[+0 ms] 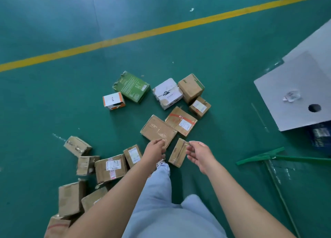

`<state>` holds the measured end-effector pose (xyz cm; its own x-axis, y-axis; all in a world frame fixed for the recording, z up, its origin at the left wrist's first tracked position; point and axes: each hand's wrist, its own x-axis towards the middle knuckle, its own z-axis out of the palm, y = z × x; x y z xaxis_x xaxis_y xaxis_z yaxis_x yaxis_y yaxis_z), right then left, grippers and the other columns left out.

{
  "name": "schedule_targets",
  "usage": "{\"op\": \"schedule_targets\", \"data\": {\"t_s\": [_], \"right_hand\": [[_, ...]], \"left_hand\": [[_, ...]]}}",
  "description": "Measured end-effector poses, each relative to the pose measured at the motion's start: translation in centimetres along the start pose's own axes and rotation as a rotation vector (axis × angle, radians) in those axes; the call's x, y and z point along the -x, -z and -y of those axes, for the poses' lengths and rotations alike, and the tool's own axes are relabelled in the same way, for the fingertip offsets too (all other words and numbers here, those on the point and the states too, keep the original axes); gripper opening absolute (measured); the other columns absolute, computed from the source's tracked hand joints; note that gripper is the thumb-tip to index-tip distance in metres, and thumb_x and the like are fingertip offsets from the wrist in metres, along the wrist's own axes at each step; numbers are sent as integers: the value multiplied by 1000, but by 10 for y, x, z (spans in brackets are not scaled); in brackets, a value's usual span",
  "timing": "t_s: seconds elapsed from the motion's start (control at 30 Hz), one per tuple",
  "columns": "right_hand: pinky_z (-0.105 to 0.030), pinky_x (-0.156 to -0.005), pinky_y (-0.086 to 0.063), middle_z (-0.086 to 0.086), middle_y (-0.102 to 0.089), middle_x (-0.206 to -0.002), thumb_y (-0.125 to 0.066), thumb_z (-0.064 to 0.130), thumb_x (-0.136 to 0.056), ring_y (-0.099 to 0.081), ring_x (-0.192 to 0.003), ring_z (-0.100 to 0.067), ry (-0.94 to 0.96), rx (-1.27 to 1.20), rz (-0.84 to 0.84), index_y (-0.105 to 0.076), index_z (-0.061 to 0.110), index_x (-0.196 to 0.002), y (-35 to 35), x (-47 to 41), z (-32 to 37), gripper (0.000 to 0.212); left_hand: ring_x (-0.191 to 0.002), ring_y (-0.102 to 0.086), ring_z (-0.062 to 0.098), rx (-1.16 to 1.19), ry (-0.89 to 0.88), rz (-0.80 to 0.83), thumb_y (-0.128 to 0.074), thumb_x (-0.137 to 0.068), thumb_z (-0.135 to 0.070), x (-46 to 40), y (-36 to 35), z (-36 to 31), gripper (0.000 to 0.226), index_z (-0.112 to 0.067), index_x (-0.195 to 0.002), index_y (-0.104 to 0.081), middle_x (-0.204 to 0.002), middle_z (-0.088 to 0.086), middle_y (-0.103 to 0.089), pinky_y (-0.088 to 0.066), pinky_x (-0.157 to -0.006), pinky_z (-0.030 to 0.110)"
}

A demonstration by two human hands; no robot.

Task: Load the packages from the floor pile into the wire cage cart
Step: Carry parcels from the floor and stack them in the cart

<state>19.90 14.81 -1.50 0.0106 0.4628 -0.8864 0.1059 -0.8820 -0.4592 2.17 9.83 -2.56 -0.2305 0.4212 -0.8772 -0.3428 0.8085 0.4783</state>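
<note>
Two hands over floor boxes | left hand loosely curled, empty | right hand relaxed, empty

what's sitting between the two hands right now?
Head view: one narrow brown taped box lies on the green floor between the left hand and right hand. Whether either hand touches it is unclear.

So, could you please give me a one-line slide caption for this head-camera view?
Both hands, left hand and right hand, reach down toward cardboard packages scattered on a green floor.
</note>
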Motion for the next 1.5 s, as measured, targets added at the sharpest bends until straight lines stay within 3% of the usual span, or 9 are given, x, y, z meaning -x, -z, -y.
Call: {"op": "schedule_targets", "data": {"t_s": [0.13,0.37,0.7,0.8,0.9,1.03,1.17,1.33,1.5], "right_hand": [[-30,-74,-56,-8,-67,-99,-57,23,-103,-63,-83,-17,-14,53,27,-63,11,-113,-34,-39,41,17],[-29,-73,-55,-7,-67,-98,-56,25,-103,-62,-80,-16,-108,245,0,-63,14,-109,-58,-126,72,14],[-29,-82,-55,-5,-62,-95,-50,21,-106,-59,-85,-18,-308,531,45,-59,15,-101,-82,-314,33,12],[-33,-91,-55,-5,-62,-97,-50,23,-106,-60,-86,-18,-342,645,62,-60,14,-104,-89,-380,8,13],[-31,-77,-48,-8,-60,-99,-48,18,-105,-56,-76,-16,-347,731,93,-59,6,-121,-96,-445,-16,22],[-26,-74,-50,-10,-62,-109,-44,14,-107,-57,-83,-14,-305,905,172,-57,9,-112,-104,-530,-44,15],[-38,-86,-56,-3,-56,-91,-47,18,-105,-54,-87,-18,-181,1087,151,-61,9,-115,-115,-609,-70,19],[-36,-91,-45,-6,-48,-148,-50,22,-103,-52,-106,-19,-63,1235,167,-34,19,-156,-126,-675,-96,55],[-48,-109,-46,-8,-41,-156,-56,30,-97,-51,-129,-31,-114,1265,137,-24,18,-161,-134,-703,-126,72]], "left_hand": [[-112,-65,28,-49,24,-37,-54,-106,-23,-45,25,-38,25,-14,-129,-60,-118,11,-65,-58,-92,41],[-106,-64,18,44,116,-82,-54,-106,-25,-141,48,-61,11,-20,-113,-60,-113,-1,-64,-56,-78,30],[-115,-61,20,196,336,-136,-55,-105,-27,-321,44,14,6,-22,-106,-58,-125,1,-61,-53,-98,37],[-116,-62,20,221,391,-157,-54,-106,-28,-377,37,46,16,-18,-118,-58,-126,2,-62,-53,-102,38],[-108,-60,20,243,439,-165,-51,-107,-27,-430,26,79,17,-16,-119,-56,-121,2,-61,-52,-100,35],[-116,-59,20,248,495,-150,-55,-105,-27,-498,13,126,32,-14,-134,-55,-133,3,-57,-53,-95,34],[-125,-53,26,248,527,-171,-61,-101,-28,-558,-2,175,63,-20,-157,-32,-145,3,-45,-54,-100,40],[-135,-45,24,302,587,-235,-60,-101,-30,-609,-13,223,67,-18,-158,-28,-155,0,-39,-49,-105,40],[-142,-41,23,432,672,-186,-62,-101,-31,-632,-22,241,53,-20,-149,-43,-161,2,-35,-48,-110,43]]}}
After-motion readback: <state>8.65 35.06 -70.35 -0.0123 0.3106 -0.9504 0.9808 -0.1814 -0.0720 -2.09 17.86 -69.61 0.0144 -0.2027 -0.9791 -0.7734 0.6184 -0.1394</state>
